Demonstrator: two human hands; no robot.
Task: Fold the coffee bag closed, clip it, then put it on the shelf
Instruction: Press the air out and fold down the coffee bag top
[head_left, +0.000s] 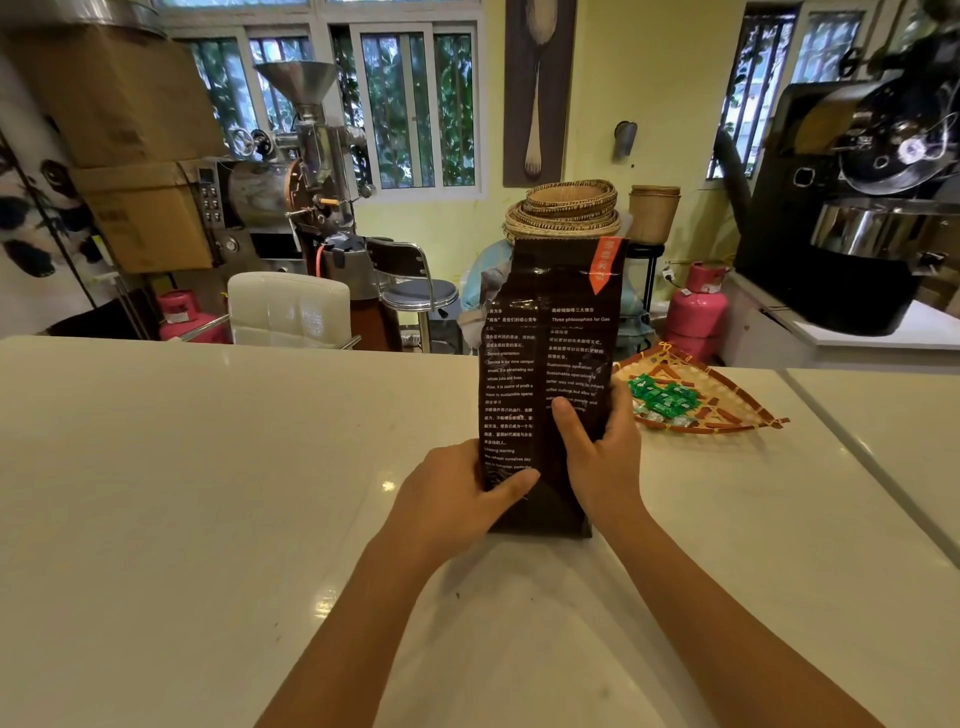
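coffee bag (550, 374): tall, dark and glossy, printed with white text, an orange tag at the top right corner; it stands upright on the desk (208, 467), just in front of the person.
left hand (457, 499): grip clamped on the coffee bag's lower left side, thumb across the front.
right hand (602, 457): grip clamped on the coffee bag's right side, thumb on the printed face, fingers wrapped behind.
bag top: unfolded and flat; no clip or shelf is visible in this view.
tipping risk: the bag is tall and narrow-based, so freeing both hands at once to reach the top could let it topple, and spill if it is open.
fold risk: the slick film looks springy, so a loose fold may reopen before a clip goes on.
desk surface: pale, smooth, shiny stone-like slab; a bag could slide on it when pressed.
woven tray (696, 395): flat, fan-shaped, bamboo-like lattice holding green packets, just right of the bag; a sweeping elbow could knock it.
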